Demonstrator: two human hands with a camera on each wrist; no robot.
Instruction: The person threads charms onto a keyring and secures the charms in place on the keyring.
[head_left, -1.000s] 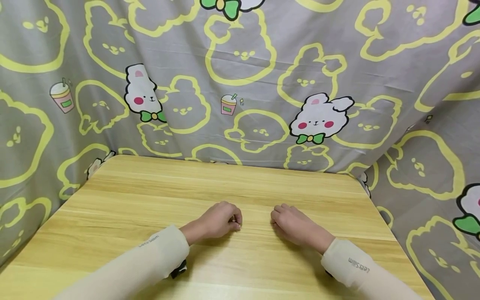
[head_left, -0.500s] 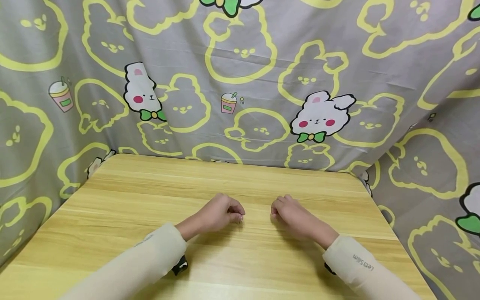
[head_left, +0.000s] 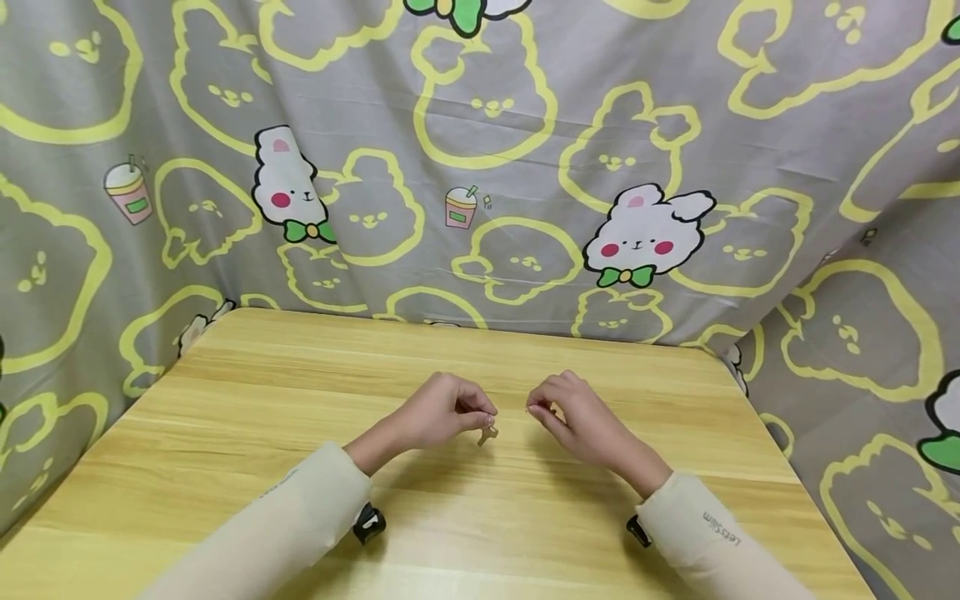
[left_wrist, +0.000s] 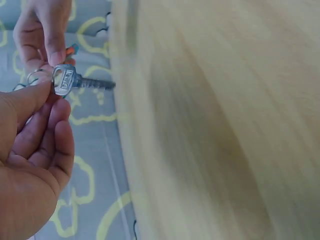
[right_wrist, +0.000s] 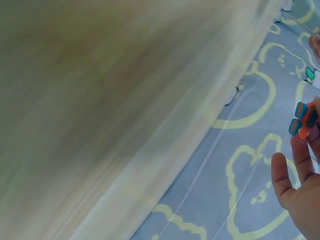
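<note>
Over the middle of the table, my left hand [head_left: 442,412] pinches a silver metal key [left_wrist: 64,81] by its head between thumb and fingers. The key's toothed blade points away from the fingertips. A thin wire ring [left_wrist: 37,76] runs by the key head, between the two hands. My right hand [head_left: 585,423], a short gap to the right, pinches a small orange and blue charm [right_wrist: 302,120] at its fingertips. Its other fingers spread loosely in the right wrist view. From the head view the charm is hidden, while the key [head_left: 488,433] hangs below the left fingertips.
A wood-grain table [head_left: 300,350] lies beneath both hands. Grey curtain cloth [head_left: 525,125] with yellow cartoon outlines hangs behind and at both sides of it. Black wrist-camera mounts [head_left: 369,523] show below the sleeves.
Both hands have risen and moved away from the body, and drawn slightly closer together. The key now shows below the left fingers. My right hand has turned, bringing its thumb into sight.
</note>
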